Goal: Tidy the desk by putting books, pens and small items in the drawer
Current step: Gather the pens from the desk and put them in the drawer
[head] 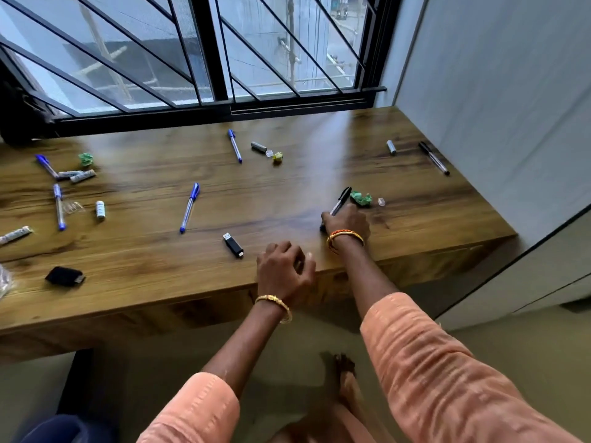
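Already my right hand point(347, 222) pinches the black pen point(339, 201) lying near the desk's point(415, 225) front edge, beside green crumpled paper point(360, 198); a firm mid-barrel hold should lift it cleanly. My left hand point(284, 270) hovers loosely curled, empty. Pens and batteries dot the wooden top below a barred window point(220, 49)

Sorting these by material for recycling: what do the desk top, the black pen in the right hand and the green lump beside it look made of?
Desk top: wood-grain, likely laminate, slight sheen. Black pen: plastic, clear barrel. Green lump: crumpled paper, apparently.
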